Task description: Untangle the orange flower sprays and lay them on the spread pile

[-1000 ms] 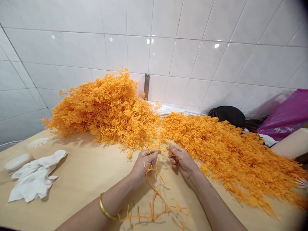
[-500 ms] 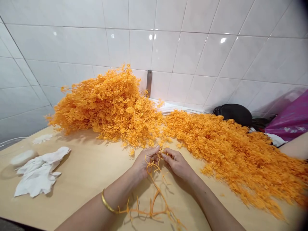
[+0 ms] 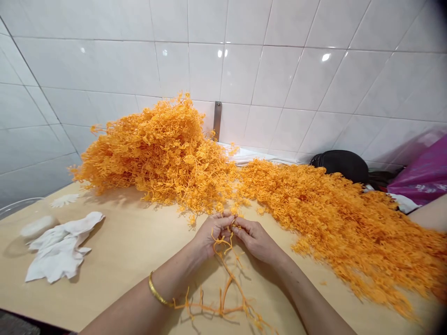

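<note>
An orange artificial plant stem (image 3: 230, 279) with thin bare branches hangs from my hands toward the table's near edge. My left hand (image 3: 217, 232) is closed, pinching its upper end between thumb and fingers. Close beside it, my right hand (image 3: 252, 236) pinches a small orange tip of the same stem, the fingertips nearly meeting those of the left. Fingers partly hide the small pieces between them. Just beyond my hands stands a tall heap of orange artificial foliage (image 3: 150, 153). A flatter, longer heap of orange sprigs (image 3: 335, 218) spreads along the right.
On the left of the table (image 3: 125, 260) lie a crumpled white cloth (image 3: 63, 246), a whitish oval object (image 3: 39, 228) and a white flower-like piece (image 3: 64, 200). A black case (image 3: 340, 165) and a purple bag (image 3: 419, 172) sit behind the right heap. Someone's arm (image 3: 429, 214) shows at the right edge.
My fingertips have drawn closer together, and my left thumb has lowered over the stem's end. The view has shifted slightly; the heaps stay as they were.
</note>
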`<state>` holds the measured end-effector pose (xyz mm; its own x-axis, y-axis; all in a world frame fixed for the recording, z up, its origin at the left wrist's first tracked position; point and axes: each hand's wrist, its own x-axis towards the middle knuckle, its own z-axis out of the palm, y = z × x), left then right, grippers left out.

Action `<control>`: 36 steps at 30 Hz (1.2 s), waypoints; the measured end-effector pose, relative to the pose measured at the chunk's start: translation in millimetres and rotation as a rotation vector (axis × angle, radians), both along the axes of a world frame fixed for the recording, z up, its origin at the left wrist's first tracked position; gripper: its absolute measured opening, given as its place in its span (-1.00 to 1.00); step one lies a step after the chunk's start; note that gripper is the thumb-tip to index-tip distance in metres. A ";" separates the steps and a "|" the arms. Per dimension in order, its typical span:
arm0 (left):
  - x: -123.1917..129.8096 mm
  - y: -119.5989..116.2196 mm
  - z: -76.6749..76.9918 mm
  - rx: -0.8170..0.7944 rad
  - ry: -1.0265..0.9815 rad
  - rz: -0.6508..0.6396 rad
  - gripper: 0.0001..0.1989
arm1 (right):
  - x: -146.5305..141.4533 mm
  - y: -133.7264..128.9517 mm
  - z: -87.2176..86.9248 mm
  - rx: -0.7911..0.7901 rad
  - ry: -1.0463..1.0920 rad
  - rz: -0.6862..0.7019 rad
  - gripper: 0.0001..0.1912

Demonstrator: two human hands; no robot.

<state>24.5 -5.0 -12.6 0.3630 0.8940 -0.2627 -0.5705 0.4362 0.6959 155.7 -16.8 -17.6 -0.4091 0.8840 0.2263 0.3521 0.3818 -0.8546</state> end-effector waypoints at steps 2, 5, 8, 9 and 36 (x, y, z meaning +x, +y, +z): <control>-0.2 -0.5 1.9 -0.023 -0.027 0.014 -0.93 | -0.9 -1.3 0.6 0.006 0.005 0.000 -0.82; -1.6 1.3 -1.1 -0.108 -0.043 0.040 -0.95 | -0.7 -0.2 -1.2 -0.142 0.128 -0.039 -0.79; -1.2 3.4 -8.5 -0.100 -0.074 0.012 -0.95 | 0.1 4.2 -4.4 -0.375 0.321 -0.128 -0.75; -0.2 3.8 -10.7 -0.077 -0.086 -0.002 -0.95 | -0.1 5.8 -5.2 -0.413 0.379 -0.176 -0.74; 2.6 -3.3 -4.8 0.074 0.278 0.150 -0.82 | 21.6 17.0 5.1 -0.442 0.628 -0.508 -0.73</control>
